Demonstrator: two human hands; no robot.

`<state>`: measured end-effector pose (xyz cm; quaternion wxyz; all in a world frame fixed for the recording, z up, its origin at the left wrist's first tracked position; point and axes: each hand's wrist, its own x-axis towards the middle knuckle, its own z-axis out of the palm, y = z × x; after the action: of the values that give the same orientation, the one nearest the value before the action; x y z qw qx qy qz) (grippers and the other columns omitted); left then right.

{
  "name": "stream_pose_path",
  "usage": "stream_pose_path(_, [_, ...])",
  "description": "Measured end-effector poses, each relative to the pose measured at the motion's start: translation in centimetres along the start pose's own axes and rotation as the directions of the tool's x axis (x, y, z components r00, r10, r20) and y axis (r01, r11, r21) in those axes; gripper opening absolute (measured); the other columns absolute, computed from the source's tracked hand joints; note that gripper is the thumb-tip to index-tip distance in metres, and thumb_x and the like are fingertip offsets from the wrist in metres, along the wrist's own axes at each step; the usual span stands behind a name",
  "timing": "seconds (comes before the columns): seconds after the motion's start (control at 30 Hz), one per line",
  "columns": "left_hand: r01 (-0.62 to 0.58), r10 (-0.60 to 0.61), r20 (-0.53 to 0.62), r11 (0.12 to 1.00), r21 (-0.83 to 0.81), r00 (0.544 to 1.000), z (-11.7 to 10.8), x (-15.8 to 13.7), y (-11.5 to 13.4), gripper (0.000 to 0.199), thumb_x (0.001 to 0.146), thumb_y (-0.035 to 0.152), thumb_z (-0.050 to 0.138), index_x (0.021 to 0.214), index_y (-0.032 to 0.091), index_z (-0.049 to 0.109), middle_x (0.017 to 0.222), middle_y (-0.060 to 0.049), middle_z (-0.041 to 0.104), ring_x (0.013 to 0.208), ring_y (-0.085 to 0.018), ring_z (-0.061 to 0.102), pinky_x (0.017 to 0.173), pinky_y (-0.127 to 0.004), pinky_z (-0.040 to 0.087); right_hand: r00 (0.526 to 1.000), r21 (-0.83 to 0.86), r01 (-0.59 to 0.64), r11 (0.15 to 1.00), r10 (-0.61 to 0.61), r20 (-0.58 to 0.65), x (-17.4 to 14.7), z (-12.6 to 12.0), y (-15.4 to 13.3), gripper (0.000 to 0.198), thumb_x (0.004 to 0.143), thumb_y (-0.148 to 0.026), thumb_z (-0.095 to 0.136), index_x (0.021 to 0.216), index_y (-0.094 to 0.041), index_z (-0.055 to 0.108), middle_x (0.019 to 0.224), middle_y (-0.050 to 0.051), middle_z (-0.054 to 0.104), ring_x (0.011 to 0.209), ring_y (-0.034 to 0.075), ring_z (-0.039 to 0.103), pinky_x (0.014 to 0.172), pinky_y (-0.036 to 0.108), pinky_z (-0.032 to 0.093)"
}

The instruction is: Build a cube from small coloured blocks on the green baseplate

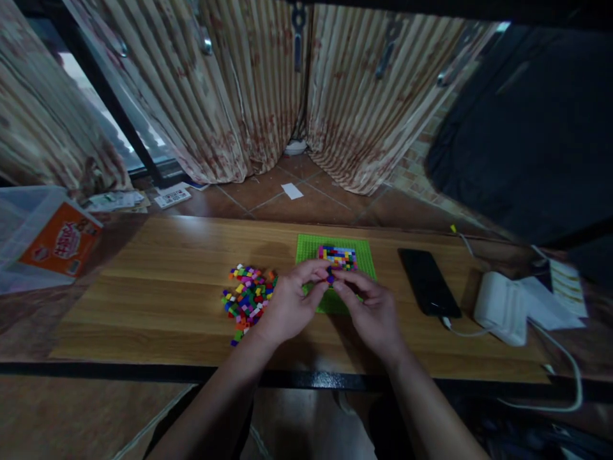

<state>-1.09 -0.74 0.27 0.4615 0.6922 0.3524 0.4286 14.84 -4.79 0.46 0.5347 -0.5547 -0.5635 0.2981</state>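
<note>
A clear plastic bin [29,207] stands past the table's left end, its contents hard to make out; its orange label [61,239] bears large white Chinese characters, too blurred to read surely. A white printed item [172,196] on the floor behind carries dark, illegible marks. On the wooden table [167,287], the left hand [292,303] and right hand [373,313] pinch small dark bricks [330,276] between their fingertips, above a green baseplate [306,246] bearing a multicoloured brick build [342,257]. A loose brick pile [246,297] lies beside the left hand.
</note>
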Motion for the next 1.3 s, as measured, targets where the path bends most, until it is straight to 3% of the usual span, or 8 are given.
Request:
stream_pose_path(0.43, [0.03,-0.033,-0.037,0.997,-0.066,0.999,0.6,0.2,0.6,0.028,0.083,0.015,0.064,0.11,0.019,0.066,0.095,-0.004,0.071,0.089,-0.014,0.068,0.087,-0.028,0.055,0.997,-0.054,0.075,0.996,-0.075,-0.012,-0.2,-0.2,-0.1,0.01,0.087,-0.032,0.067,0.091,-0.028,0.075,0.087,0.001,0.072,0.083,0.017,0.066,0.074,0.03,0.05])
stream_pose_path(0.73, [0.167,-0.19,-0.092,0.962,-0.216,0.977,1.6,0.3,0.9,0.022,0.078,0.014,0.066,0.099,0.017,0.064,0.086,-0.002,0.07,0.082,-0.014,0.069,0.081,-0.027,0.055,0.978,-0.227,0.198,0.954,-0.209,-0.025,-0.4,-0.7,-0.2,0.011,0.087,-0.032,0.065,0.089,-0.029,0.075,0.088,0.002,0.073,0.083,0.019,0.069,0.077,0.033,0.054])
stream_pose_path(0.93, [0.181,-0.196,-0.212,0.98,-0.087,0.957,0.7,0.5,-0.1,0.018,0.077,0.015,0.064,0.095,0.017,0.067,0.085,-0.002,0.069,0.082,-0.015,0.068,0.082,-0.028,0.054,0.965,-0.241,0.002,0.97,-0.065,-0.254,1.0,-3.8,1.2,0.018,0.083,-0.038,0.067,0.086,-0.023,0.076,0.085,0.004,0.074,0.079,0.021,0.068,0.071,0.033,0.054])
stream_pose_path(1.03, [0.207,-0.211,-0.219,0.977,-0.041,0.953,0.1,0.6,-0.2,0.02,0.077,0.011,0.062,0.095,0.016,0.066,0.083,-0.002,0.069,0.079,-0.015,0.067,0.08,-0.028,0.054,0.974,-0.264,-0.05,0.963,-0.01,-0.225,1.3,-4.9,2.0,0.02,0.083,-0.038,0.067,0.086,-0.021,0.077,0.085,0.005,0.074,0.078,0.021,0.068,0.07,0.033,0.053])
stream_pose_path(1.3, [0.227,-0.223,-0.172,0.974,0.006,0.96,0.0,0.8,0.1,0.021,0.078,0.008,0.061,0.096,0.015,0.066,0.083,-0.002,0.069,0.078,-0.014,0.066,0.078,-0.027,0.053,0.997,-0.377,-0.012,0.926,-0.018,-0.078,1.0,-4.6,2.4,0.022,0.087,-0.037,0.062,0.091,-0.021,0.077,0.091,0.006,0.074,0.085,0.022,0.068,0.075,0.034,0.052])
